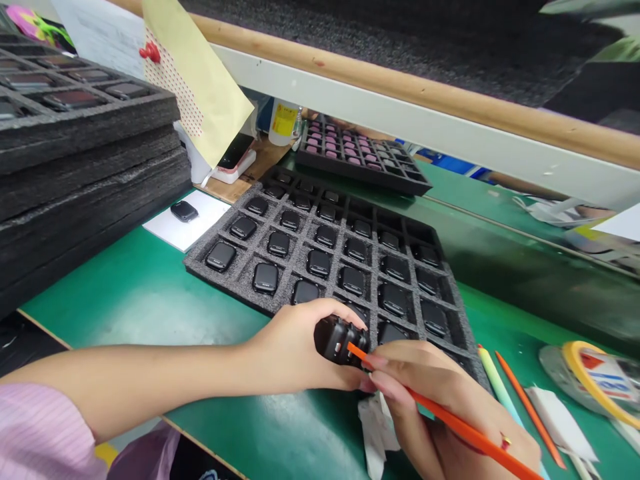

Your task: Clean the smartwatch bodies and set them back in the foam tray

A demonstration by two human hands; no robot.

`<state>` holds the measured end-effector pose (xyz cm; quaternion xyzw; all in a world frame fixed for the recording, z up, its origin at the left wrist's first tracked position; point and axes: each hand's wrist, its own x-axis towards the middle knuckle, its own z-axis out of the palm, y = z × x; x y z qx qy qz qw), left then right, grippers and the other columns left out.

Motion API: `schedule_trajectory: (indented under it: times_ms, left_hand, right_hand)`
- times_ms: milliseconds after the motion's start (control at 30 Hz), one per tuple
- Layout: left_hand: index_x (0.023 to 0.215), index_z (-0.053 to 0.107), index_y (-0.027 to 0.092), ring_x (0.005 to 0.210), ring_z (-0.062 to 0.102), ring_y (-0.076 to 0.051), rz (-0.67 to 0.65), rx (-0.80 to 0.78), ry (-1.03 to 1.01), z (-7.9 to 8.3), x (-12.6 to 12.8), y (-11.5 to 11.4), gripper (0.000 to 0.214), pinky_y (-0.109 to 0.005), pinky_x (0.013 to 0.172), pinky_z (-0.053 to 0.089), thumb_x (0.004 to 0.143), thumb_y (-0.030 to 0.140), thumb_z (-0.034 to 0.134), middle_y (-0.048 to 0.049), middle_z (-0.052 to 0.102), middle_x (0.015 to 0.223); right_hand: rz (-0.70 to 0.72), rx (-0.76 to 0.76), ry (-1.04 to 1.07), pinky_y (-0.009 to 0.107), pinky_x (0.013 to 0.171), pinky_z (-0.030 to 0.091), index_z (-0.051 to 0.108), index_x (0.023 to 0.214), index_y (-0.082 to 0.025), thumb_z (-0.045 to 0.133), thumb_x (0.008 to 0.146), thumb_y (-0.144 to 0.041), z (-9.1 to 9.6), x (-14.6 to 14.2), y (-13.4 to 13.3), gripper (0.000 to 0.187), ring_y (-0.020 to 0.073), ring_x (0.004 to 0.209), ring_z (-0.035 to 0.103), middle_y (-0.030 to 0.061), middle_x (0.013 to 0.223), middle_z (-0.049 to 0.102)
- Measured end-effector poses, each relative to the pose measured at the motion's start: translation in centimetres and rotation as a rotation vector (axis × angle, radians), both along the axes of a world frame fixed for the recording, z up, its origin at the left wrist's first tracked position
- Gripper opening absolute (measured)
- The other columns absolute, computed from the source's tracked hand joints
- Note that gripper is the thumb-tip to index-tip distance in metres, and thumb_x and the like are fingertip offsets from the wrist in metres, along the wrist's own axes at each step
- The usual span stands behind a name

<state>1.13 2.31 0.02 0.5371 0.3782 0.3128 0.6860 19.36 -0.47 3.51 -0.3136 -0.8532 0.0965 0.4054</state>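
My left hand (305,347) is closed around black smartwatch bodies (333,339), which look stacked side by side; I cannot tell how many. In my right hand (450,407) is a thin orange plastic stick (440,410), gripped like a pen. Its tip meets the side of the watch bodies or lies right in front of them. A crumpled white tissue (376,427) hangs below the right fingers; whether they hold it is unclear. Just beyond both hands lies a black foam tray (240,267) with black smartwatch bodies in its compartments, its near part hidden by my hands.
Stacked foam trays (90,160) rise at the left. One watch body (184,211) rests on white paper (167,230). To the right are a second orange stick (530,407), a pale green pen (500,387) and a tape roll (595,380). A shelf edge (400,87) crosses above.
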Motion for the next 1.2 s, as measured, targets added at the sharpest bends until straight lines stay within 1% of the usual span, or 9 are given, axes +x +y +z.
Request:
schedule_trajectory:
  times_ms: [300,400,467,567,633,667,833,1033,1200]
  left_hand:
    - [0.103,0.066,0.024,0.079,0.06,-0.015,0.011,0.006,0.0,-0.2,0.0,0.0,0.048,-0.029,0.073,0.047,0.06,0.025,0.088,0.0026,0.067,0.085]
    - [0.104,0.066,0.025,0.08,0.061,-0.016,0.006,0.002,0.008,-0.2,0.1,0.0,0.05,-0.03,0.074,0.048,0.06,0.027,0.089,0.002,0.069,0.087]
    - [0.105,0.066,0.025,0.082,0.063,-0.017,0.01,-0.006,0.01,-0.1,0.1,0.0,0.052,-0.031,0.075,0.049,0.059,0.029,0.09,0.0013,0.07,0.089]
    - [0.104,0.065,0.025,0.085,0.065,-0.019,0.011,-0.005,0.023,0.1,0.1,0.0,0.053,-0.032,0.078,0.05,0.058,0.032,0.091,0.0006,0.07,0.09]
    - [0.104,0.065,0.025,0.085,0.065,-0.019,0.007,0.002,0.032,0.2,0.0,0.0,0.052,-0.033,0.079,0.05,0.059,0.033,0.091,0.0004,0.07,0.091]
    - [0.104,0.065,0.026,0.086,0.065,-0.019,0.005,0.003,0.036,0.2,0.0,-0.1,0.052,-0.034,0.08,0.05,0.059,0.033,0.091,0.0003,0.07,0.091]
    - [0.105,0.065,0.027,0.089,0.065,-0.02,0.007,0.013,0.028,0.0,0.0,-0.1,0.052,-0.033,0.081,0.05,0.06,0.032,0.09,0.0002,0.07,0.094]
    - [0.104,0.066,0.025,0.078,0.06,-0.014,0.007,0.019,-0.002,-0.1,0.0,0.0,0.05,-0.028,0.074,0.048,0.06,0.029,0.09,0.0034,0.067,0.085]
    - [0.104,0.066,0.024,0.077,0.059,-0.014,-0.01,0.015,0.005,0.2,-0.1,0.0,0.048,-0.028,0.072,0.046,0.061,0.027,0.087,0.0032,0.067,0.084]
  right_hand:
    - [0.005,-0.036,0.044,0.025,0.062,0.06,0.06,0.097,-0.019,0.06,0.087,-0.002,0.3,-0.6,-0.1,0.02,0.0149,0.07,0.07,0.0035,0.079,0.071]
    - [0.006,-0.095,0.063,0.025,0.063,0.06,0.061,0.096,-0.02,0.059,0.088,-0.004,0.3,-0.5,-0.1,0.019,0.0155,0.072,0.071,0.0024,0.079,0.071]
    - [-0.035,-0.118,0.145,0.025,0.064,0.059,0.061,0.096,-0.021,0.058,0.089,-0.005,0.2,-0.3,-0.1,0.018,0.0152,0.072,0.071,0.0013,0.078,0.07]
    - [-0.185,-0.113,0.295,0.024,0.067,0.059,0.062,0.092,-0.022,0.056,0.095,-0.01,0.3,0.0,0.0,0.013,0.0142,0.072,0.069,0.0002,0.075,0.068]
    - [-0.251,-0.126,0.322,0.025,0.066,0.059,0.062,0.088,-0.022,0.055,0.097,-0.015,0.3,0.0,0.1,0.013,0.014,0.071,0.068,-0.0002,0.074,0.068]
    - [-0.255,-0.131,0.312,0.025,0.066,0.059,0.062,0.088,-0.023,0.055,0.098,-0.017,0.2,0.0,0.1,0.013,0.014,0.07,0.069,-0.0003,0.073,0.068]
    - [-0.141,-0.108,0.209,0.023,0.069,0.059,0.062,0.096,-0.022,0.057,0.095,-0.011,-0.3,-0.2,-0.1,0.011,0.0131,0.076,0.071,-0.0001,0.081,0.07]
    - [-0.031,-0.15,0.153,0.021,0.073,0.058,0.062,0.099,-0.019,0.058,0.093,-0.008,-0.5,-0.6,-0.3,0.013,0.0114,0.081,0.07,0.0009,0.086,0.07]
    - [-0.017,-0.124,0.121,0.021,0.072,0.058,0.062,0.099,-0.018,0.06,0.092,-0.006,-0.1,-1.3,-0.3,0.014,0.0116,0.08,0.07,0.0021,0.087,0.072]
